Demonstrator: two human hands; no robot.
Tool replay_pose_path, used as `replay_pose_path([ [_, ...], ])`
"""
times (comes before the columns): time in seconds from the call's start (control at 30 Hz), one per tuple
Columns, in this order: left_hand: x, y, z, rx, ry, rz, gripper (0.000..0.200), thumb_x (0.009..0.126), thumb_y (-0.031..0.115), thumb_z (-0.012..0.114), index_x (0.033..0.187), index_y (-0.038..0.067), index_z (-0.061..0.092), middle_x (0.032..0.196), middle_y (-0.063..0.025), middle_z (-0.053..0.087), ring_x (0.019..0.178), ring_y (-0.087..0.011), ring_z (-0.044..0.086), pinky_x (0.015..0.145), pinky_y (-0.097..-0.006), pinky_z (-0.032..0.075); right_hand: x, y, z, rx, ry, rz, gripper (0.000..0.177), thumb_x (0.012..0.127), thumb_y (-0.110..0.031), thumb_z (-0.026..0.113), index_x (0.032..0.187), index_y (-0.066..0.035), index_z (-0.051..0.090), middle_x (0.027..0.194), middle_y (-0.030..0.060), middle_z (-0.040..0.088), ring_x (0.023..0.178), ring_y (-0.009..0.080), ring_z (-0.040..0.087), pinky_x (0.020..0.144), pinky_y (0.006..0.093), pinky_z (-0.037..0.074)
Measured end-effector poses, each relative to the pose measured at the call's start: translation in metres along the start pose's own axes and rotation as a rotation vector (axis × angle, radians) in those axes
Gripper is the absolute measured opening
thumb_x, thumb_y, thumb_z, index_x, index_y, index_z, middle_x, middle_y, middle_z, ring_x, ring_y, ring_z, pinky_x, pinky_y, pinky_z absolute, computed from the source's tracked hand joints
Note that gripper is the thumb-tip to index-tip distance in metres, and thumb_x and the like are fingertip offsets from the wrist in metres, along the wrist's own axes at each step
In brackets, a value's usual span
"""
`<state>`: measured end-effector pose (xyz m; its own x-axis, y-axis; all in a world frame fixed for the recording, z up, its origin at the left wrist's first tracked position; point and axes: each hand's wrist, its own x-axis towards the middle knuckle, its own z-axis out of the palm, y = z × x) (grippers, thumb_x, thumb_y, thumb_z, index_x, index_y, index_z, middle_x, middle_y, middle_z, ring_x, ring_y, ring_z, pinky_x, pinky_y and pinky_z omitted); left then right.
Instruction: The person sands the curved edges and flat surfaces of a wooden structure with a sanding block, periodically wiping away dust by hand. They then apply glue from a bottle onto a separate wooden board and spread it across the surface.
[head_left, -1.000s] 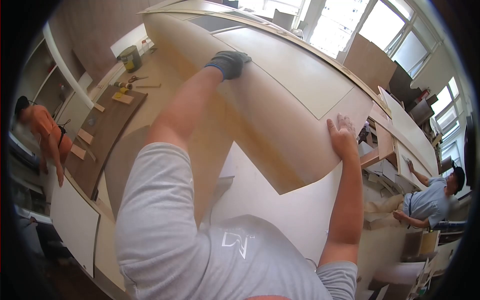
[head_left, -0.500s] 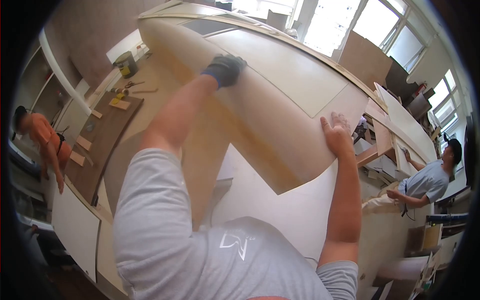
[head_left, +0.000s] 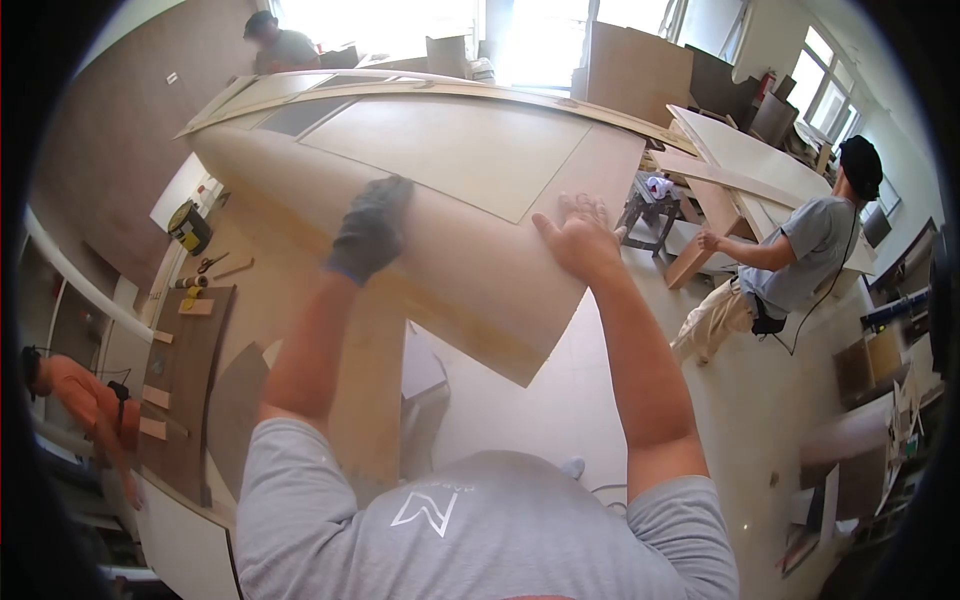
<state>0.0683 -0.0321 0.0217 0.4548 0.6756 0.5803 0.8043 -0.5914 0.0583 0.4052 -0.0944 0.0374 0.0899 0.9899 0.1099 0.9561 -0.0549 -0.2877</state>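
Observation:
A large pale sheet (head_left: 470, 270) curves down toward me, with a yellowish-brown band along its lower part and a pointed corner at the bottom. My left hand (head_left: 370, 228), in a dark glove with a blue cuff, presses against the rounded part of the sheet with fingers extended, slightly blurred. Bare and palm down, my right hand (head_left: 582, 237) rests near the sheet's right edge, thumb apart from the fingers. Behind both hands lies a flat rectangular panel (head_left: 460, 150) on the upper face.
At the right, a co-worker (head_left: 800, 250) stands by a wooden frame (head_left: 715, 205). Another person in orange (head_left: 85, 400) leans at the left, and a third (head_left: 285, 50) is behind the sheet. A dark bucket (head_left: 190, 228) and scissors (head_left: 212, 262) sit at the left.
My left hand has slid left and toward me along the sheet. My right hand stays near the right edge. The view has turned, bringing a person at the back into sight.

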Motion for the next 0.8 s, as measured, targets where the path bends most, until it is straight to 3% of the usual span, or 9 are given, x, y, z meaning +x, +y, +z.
replay_pose_path([
  [0.13, -0.015, 0.064, 0.021, 0.033, 0.165, 0.020, 0.051, 0.086, 0.004, 0.058, 0.137, 0.000, 0.061, 0.136, -0.0229, 0.064, 0.133, -0.0428, 0.056, 0.112, -0.0511, 0.044, -0.009, -0.008, -0.004, -0.028, 0.050, 0.000, 0.076, 0.105, -0.061, 0.046, 0.162, -0.012, 0.041, 0.172, 0.0163, 0.031, 0.161, 0.0382, 0.022, 0.121, 0.0768, 0.014],
  [0.2, -0.021, 0.107, 0.032, -0.025, 0.160, -0.090, 0.056, 0.086, 0.006, 0.060, 0.141, -0.003, 0.057, 0.140, -0.0268, 0.061, 0.138, -0.0444, 0.053, 0.118, -0.0508, 0.040, -0.020, -0.011, -0.031, -0.072, -0.126, -0.042, 0.073, 0.107, -0.059, 0.043, 0.160, -0.009, 0.042, 0.170, 0.0171, 0.034, 0.160, 0.0390, 0.024, 0.121, 0.0775, 0.012],
  [0.27, -0.033, 0.132, 0.055, 0.017, 0.288, -0.075, 0.057, 0.087, 0.006, 0.061, 0.141, -0.008, 0.054, 0.137, -0.0311, 0.060, 0.136, -0.0478, 0.053, 0.120, -0.0515, 0.039, -0.006, 0.000, -0.015, -0.165, -0.163, -0.231, 0.071, 0.108, -0.057, 0.041, 0.159, -0.007, 0.044, 0.169, 0.0178, 0.037, 0.159, 0.0398, 0.025, 0.122, 0.0765, 0.010],
  [0.37, -0.038, 0.178, 0.057, 0.063, 0.398, -0.197, 0.053, 0.086, 0.007, 0.058, 0.137, -0.008, 0.056, 0.139, -0.0323, 0.057, 0.134, -0.0486, 0.053, 0.117, -0.0533, 0.040, -0.004, 0.004, -0.002, -0.134, -0.011, -0.362, 0.068, 0.109, -0.054, 0.041, 0.158, -0.007, 0.046, 0.168, 0.0180, 0.037, 0.159, 0.0392, 0.025, 0.126, 0.0694, 0.010],
  [0.43, -0.040, 0.192, 0.058, -0.114, 0.283, -0.319, 0.059, 0.088, 0.010, 0.057, 0.145, -0.007, 0.052, 0.148, -0.0316, 0.053, 0.141, -0.0486, 0.047, 0.123, -0.0543, 0.031, -0.004, 0.000, -0.011, -0.144, -0.090, -0.393, 0.067, 0.109, -0.053, 0.041, 0.160, -0.010, 0.044, 0.169, 0.0175, 0.037, 0.160, 0.0359, 0.025, 0.127, 0.0661, 0.010],
  [0.5, -0.044, 0.198, 0.068, -0.134, 0.269, -0.323, 0.060, 0.093, 0.015, 0.059, 0.148, -0.008, 0.049, 0.150, -0.0312, 0.051, 0.144, -0.0482, 0.044, 0.125, -0.0533, 0.028, 0.009, 0.011, -0.001, -0.010, -0.115, -0.525, 0.065, 0.109, -0.052, 0.043, 0.161, -0.012, 0.044, 0.169, 0.0166, 0.037, 0.160, 0.0329, 0.027, 0.127, 0.0648, 0.012],
  [0.6, -0.050, 0.231, 0.068, -0.205, 0.431, -0.414, 0.062, 0.100, 0.023, 0.061, 0.151, -0.008, 0.045, 0.155, -0.0304, 0.047, 0.148, -0.0471, 0.039, 0.128, -0.0514, 0.024, 0.011, 0.018, 0.008, 0.082, -0.016, -0.630, 0.058, 0.108, -0.047, 0.047, 0.153, -0.011, 0.054, 0.162, 0.0188, 0.046, 0.156, 0.0352, 0.035, 0.125, 0.0603, 0.023],
  [0.7, -0.054, 0.279, 0.071, -0.336, 0.554, -0.599, 0.066, 0.103, 0.028, 0.062, 0.155, -0.009, 0.041, 0.158, -0.0309, 0.042, 0.152, -0.0461, 0.035, 0.129, -0.0501, 0.022, 0.006, 0.017, -0.002, 0.092, -0.054, -0.656, 0.057, 0.107, -0.047, 0.048, 0.153, -0.013, 0.055, 0.163, 0.0162, 0.046, 0.154, 0.0353, 0.037, 0.125, 0.0586, 0.025],
  [0.8, -0.060, 0.283, 0.119, -0.083, 0.621, -0.621, 0.068, 0.105, 0.026, 0.062, 0.157, -0.008, 0.037, 0.161, -0.0306, 0.038, 0.154, -0.0451, 0.031, 0.129, -0.0496, 0.021, 0.009, 0.016, 0.000, 0.123, -0.056, -0.698, 0.056, 0.107, -0.047, 0.049, 0.151, -0.013, 0.056, 0.162, 0.0157, 0.048, 0.153, 0.0357, 0.039, 0.123, 0.0593, 0.027],
])
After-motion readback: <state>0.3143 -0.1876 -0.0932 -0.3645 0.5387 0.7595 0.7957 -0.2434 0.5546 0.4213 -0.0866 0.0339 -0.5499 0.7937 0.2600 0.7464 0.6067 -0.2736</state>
